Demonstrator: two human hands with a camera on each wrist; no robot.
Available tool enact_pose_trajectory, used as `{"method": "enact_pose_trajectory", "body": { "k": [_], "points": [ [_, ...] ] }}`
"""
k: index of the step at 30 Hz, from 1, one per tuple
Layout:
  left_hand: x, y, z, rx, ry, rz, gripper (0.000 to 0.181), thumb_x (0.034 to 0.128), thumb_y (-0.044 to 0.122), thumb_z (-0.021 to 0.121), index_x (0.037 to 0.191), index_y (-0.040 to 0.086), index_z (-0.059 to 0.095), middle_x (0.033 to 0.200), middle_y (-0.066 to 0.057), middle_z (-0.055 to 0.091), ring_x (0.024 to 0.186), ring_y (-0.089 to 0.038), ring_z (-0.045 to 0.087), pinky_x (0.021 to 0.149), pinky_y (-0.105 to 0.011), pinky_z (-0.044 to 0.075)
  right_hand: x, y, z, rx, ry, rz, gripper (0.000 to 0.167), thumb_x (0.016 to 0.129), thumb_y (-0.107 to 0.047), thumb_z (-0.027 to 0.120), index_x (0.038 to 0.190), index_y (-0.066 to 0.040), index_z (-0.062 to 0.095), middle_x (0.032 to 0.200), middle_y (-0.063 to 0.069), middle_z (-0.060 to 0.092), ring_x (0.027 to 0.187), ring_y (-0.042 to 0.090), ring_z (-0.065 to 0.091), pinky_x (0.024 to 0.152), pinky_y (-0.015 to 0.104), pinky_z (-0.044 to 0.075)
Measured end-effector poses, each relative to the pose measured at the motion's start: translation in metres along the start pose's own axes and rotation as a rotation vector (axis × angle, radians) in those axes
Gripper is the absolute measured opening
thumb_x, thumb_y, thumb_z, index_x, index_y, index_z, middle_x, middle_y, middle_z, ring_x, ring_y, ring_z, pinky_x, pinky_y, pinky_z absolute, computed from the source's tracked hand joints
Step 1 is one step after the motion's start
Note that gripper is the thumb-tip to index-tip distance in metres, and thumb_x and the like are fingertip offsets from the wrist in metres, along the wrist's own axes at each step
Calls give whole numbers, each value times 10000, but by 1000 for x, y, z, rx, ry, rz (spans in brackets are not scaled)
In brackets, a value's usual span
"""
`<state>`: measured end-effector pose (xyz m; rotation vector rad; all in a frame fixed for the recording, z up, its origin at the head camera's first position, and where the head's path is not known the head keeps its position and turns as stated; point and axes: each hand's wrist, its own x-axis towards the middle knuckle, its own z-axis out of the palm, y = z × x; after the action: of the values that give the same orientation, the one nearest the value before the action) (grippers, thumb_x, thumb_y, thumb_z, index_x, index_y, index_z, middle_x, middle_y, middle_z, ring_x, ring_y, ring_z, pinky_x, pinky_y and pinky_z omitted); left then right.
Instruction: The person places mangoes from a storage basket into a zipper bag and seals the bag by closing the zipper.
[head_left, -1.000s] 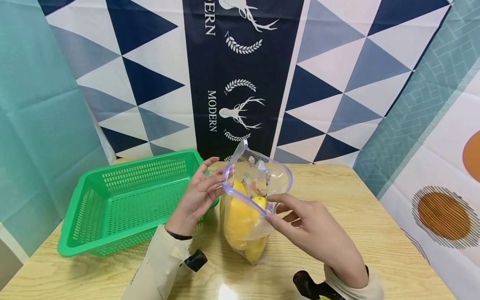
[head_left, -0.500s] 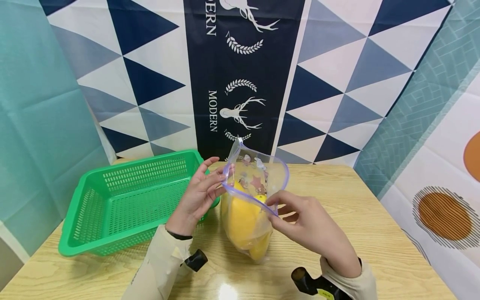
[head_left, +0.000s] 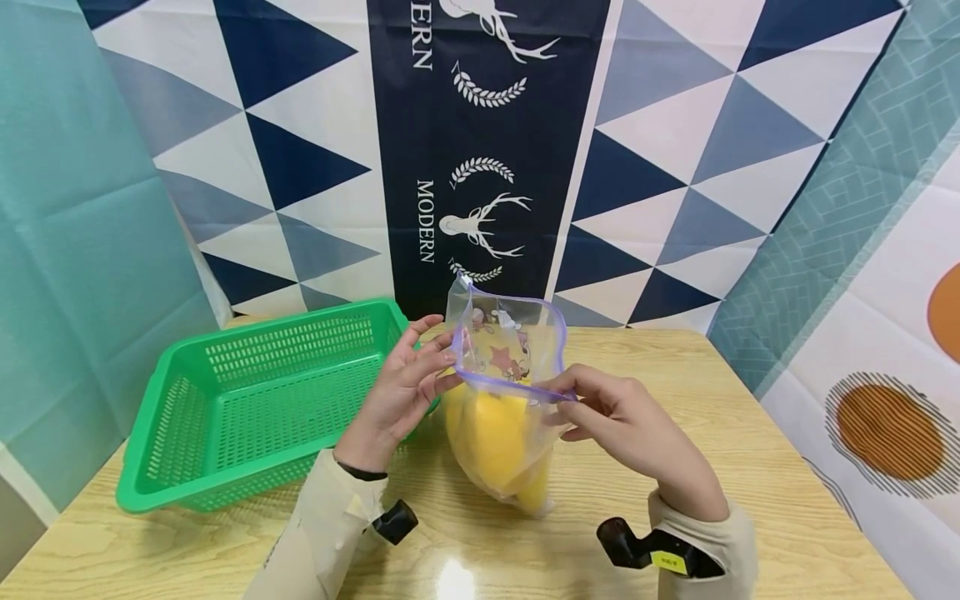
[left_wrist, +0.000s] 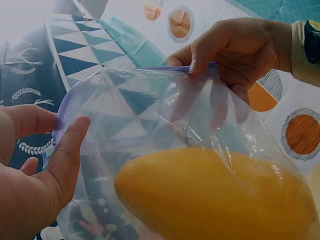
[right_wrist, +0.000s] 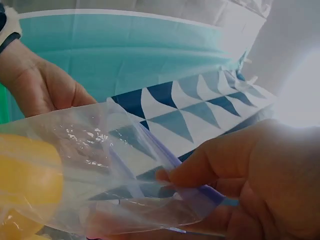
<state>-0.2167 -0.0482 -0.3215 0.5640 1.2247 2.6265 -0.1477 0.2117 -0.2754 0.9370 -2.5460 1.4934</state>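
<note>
A clear zip bag [head_left: 480, 467] with a purple zip edge stands on the table, its mouth spread open. Through its film shows a large, smooth, yellow oval fruit [left_wrist: 215, 195]; other yellow pieces beside it are partly hidden. The left hand [head_left: 401, 383] pinches the left side of the rim between thumb and fingers. At the near right corner, the right hand [head_left: 633, 425] pinches the purple edge, with some fingertips behind the film. A small white slider [head_left: 466, 280] sits at the rim's far left corner.
To the left, a green perforated basket [head_left: 225, 487] stands close by the left hand on the wooden table [head_left: 720, 467]. Patterned cloths [head_left: 637, 192] hang behind the table and at both sides. Each wrist bears a black camera mount [head_left: 626, 546].
The right hand has drawn its rim corner up and to the right, straightening the near edge. The slider corner has shifted left, and the bag's bottom has swung right. The left hand stays nearly still.
</note>
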Motion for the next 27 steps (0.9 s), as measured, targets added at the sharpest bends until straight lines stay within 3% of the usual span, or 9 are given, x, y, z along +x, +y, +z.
{"method": "enact_pose_trajectory", "body": {
  "k": [4, 10, 13, 19, 24, 27],
  "points": [
    [0, 0, 0, 20, -1, 3, 470, 953, -96, 454, 1337, 145, 332, 1245, -105, 509, 966, -157, 657, 790, -297, 586, 1, 9, -8, 79, -27, -29, 161, 1020, 9, 499, 1098, 20, 640, 1112, 204, 692, 935, 179, 715, 701, 360, 606],
    [0, 1, -1, 31, -35, 15, 524, 952, -89, 455, 1390, 135, 275, 1310, -119, 490, 1112, -206, 601, 829, -345, 582, 3, 30, -24, 211, -55, -111, 185, 1013, 57, 471, 1086, 20, 637, 1193, 60, 701, 951, 210, 716, 753, 365, 599],
    [0, 2, -2, 39, -32, 26, 508, 951, -75, 459, 1379, 137, 288, 1308, -111, 507, 1150, -209, 576, 820, -331, 581, 5, 42, -31, 331, -106, -176, 257, 1015, 103, 397, 1090, 10, 625, 1256, 69, 674, 991, 213, 709, 785, 357, 592],
    [2, 3, -8, 88, 40, 64, 462, 936, -60, 475, 1340, 127, 350, 1261, -79, 520, 1117, -212, 501, 824, -287, 510, 10, 59, -40, 569, -233, -260, 400, 1004, 164, 269, 1113, -22, 606, 1299, 169, 632, 1142, 271, 651, 820, 415, 578],
    [5, 3, -14, 115, 117, 101, 446, 932, -63, 496, 1325, 113, 379, 1203, -77, 515, 971, -176, 497, 740, -247, 448, 11, 64, -43, 628, -252, -252, 427, 988, 183, 246, 1091, -23, 605, 1290, 167, 638, 1195, 290, 618, 813, 437, 569],
    [7, 3, -17, 126, 150, 112, 420, 938, -56, 491, 1314, 100, 389, 1168, -56, 527, 968, -162, 510, 752, -252, 441, 11, 67, -44, 645, -268, -261, 436, 978, 199, 235, 1087, -20, 596, 1289, 180, 635, 1203, 305, 609, 806, 423, 573]
  ]
}}
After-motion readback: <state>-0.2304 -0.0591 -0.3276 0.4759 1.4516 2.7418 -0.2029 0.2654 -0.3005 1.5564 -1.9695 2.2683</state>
